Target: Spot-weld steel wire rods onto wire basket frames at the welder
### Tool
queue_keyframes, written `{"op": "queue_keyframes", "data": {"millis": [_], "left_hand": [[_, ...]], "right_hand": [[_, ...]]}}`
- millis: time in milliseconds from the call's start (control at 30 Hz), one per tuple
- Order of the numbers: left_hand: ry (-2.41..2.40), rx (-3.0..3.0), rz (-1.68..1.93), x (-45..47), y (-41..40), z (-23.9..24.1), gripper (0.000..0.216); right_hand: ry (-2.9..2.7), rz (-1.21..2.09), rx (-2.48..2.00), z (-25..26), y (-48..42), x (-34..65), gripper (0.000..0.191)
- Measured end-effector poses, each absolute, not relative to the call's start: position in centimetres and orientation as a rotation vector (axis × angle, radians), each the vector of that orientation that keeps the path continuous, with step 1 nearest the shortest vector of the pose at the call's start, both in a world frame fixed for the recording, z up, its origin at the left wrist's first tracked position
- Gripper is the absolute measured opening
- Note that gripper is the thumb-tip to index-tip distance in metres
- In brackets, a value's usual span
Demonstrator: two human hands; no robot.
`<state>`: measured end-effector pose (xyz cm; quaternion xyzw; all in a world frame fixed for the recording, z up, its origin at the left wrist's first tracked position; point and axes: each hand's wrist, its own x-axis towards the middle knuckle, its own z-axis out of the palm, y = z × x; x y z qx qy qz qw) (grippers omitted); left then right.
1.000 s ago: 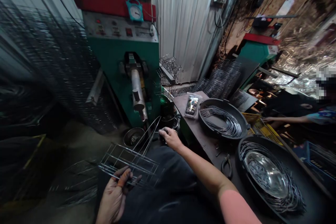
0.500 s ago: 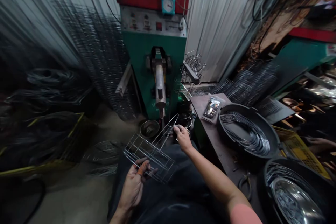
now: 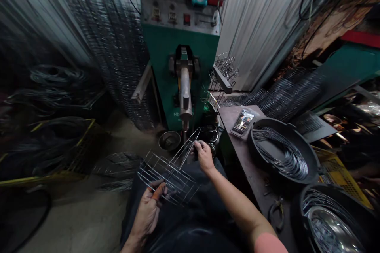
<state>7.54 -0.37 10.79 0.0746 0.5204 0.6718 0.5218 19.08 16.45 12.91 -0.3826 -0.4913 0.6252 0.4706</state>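
My left hand (image 3: 147, 211) grips the near edge of a small wire grid rack (image 3: 168, 176) held over my lap, fingers pinched round its wires. My right hand (image 3: 203, 153) is closed on a bent V-shaped wire piece (image 3: 188, 146) that rests across the rack's far edge. Both sit just below the electrode arm (image 3: 185, 95) of a green spot-welding machine (image 3: 181, 53) with a red top and a small teal clock.
Tall stacks of wire mesh (image 3: 118, 59) lean left of the machine. A small metal bowl (image 3: 169, 140) sits on the floor. At right a bench (image 3: 237, 134) carries a packaged item (image 3: 242, 121), a black pan of curved wires (image 3: 280, 152), pliers (image 3: 274, 211) and another pan (image 3: 332, 221).
The view has swung left, bringing the machine to the centre. My hands have kept hold of the rack and wire, raising them slightly nearer the electrode arm.
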Motion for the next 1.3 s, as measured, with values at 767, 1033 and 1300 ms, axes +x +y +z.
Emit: {"op": "queue_keyframes", "data": {"millis": [767,1033,1300], "left_hand": [[2.542,1.904,0.897,6.3,1.3,16.3,0.058],[2.371,2.173,0.547,8.6,5.7,15.8,0.043],[2.328,2.241,0.494,8.8,8.1,16.9,0.036]], "right_hand": [[-1.328,1.511,-0.93,12.7,12.2,18.8,0.028],[-1.414,1.362,-0.973,12.2,13.0,20.0,0.029],[-1.36,1.403,-0.967,12.0,15.0,20.0,0.028]]}}
